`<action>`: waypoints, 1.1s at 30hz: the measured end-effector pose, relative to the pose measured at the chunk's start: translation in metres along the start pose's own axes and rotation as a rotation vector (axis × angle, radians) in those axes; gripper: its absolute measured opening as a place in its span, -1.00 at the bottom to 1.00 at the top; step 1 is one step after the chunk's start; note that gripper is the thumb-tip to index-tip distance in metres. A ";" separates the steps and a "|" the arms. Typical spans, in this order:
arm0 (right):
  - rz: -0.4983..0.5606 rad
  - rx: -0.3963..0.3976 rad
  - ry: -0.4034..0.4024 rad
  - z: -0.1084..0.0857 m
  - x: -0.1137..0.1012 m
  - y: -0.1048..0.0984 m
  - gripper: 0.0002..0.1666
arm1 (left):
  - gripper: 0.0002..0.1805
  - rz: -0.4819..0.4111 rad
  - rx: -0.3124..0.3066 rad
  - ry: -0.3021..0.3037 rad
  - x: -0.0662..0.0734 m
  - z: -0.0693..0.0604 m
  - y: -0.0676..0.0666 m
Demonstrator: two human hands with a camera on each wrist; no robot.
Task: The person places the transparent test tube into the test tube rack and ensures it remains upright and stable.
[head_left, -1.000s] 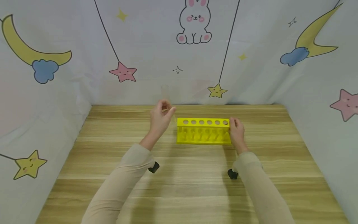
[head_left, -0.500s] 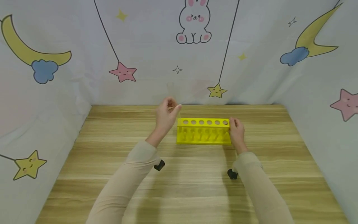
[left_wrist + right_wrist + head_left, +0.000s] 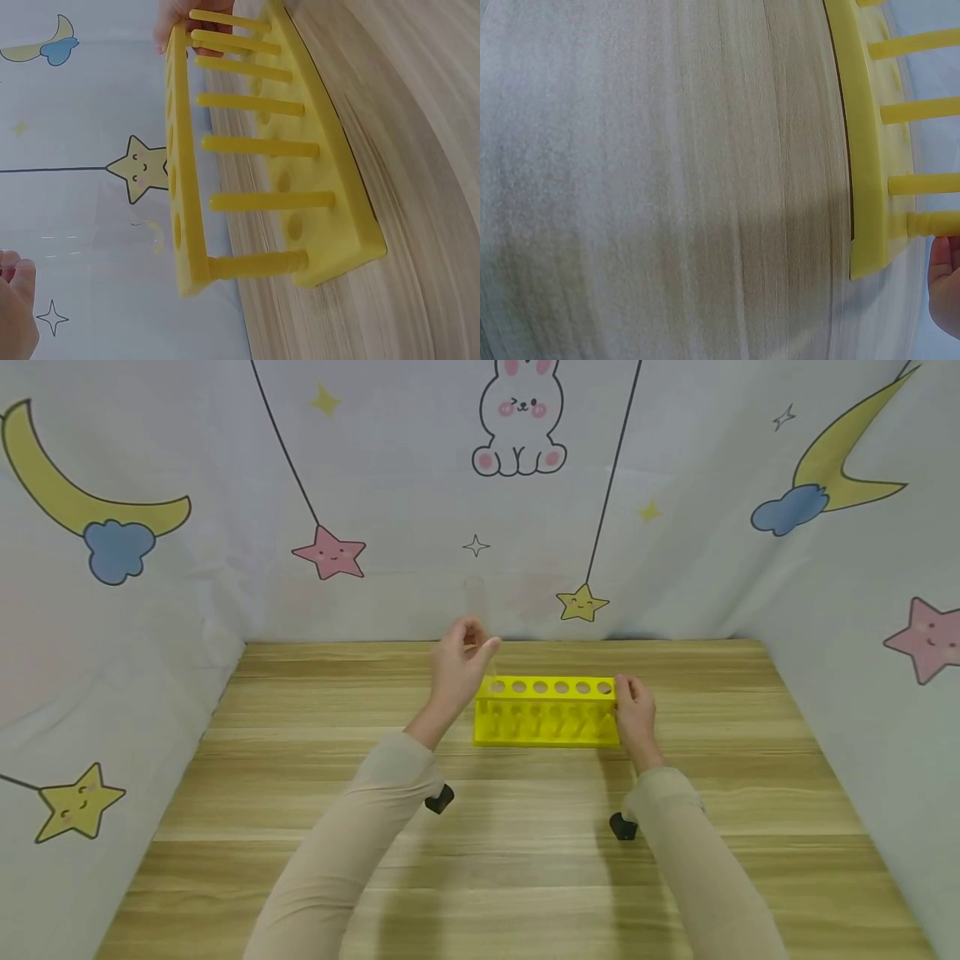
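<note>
A yellow rack with a row of round holes along its top stands on the table. My left hand pinches a clear tube, faint against the backdrop, whose lower end slants down by the rack's left end. In the left wrist view the tube reaches from the left hand toward the rack, its rounded end near the top bar. My right hand grips the rack's right end; in the right wrist view its fingers touch the end post of the rack.
The wood-patterned table lies under everything. Behind it and at both sides hangs a pale cloth printed with a rabbit, stars and moons. A black piece sits at the left cuff and another black piece at the right cuff.
My left hand has moved right with the tube, bringing it from beside the rack to over the rack's left end. My right hand and the rack have stayed in place.
</note>
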State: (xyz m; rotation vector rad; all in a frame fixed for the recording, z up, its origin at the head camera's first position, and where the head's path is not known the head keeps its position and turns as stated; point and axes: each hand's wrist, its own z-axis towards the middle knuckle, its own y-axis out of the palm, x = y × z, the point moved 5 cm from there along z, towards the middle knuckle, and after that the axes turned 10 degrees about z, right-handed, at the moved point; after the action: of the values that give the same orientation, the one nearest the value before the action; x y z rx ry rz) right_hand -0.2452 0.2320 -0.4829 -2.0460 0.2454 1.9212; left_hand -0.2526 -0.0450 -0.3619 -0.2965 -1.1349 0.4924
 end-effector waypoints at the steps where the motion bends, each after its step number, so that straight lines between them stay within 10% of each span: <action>1: 0.000 -0.001 0.002 0.000 0.000 0.000 -0.48 | -0.77 0.004 -0.003 0.001 0.000 0.000 0.001; 33: -0.012 -0.014 0.013 0.001 0.003 0.000 -0.49 | -0.81 0.012 -0.010 0.005 -0.003 0.005 0.022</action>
State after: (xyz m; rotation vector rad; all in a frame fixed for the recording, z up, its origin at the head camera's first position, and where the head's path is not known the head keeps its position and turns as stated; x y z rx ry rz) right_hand -0.2461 0.2331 -0.4861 -2.0648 0.2235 1.9085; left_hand -0.2626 -0.0278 -0.3728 -0.3134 -1.1315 0.4960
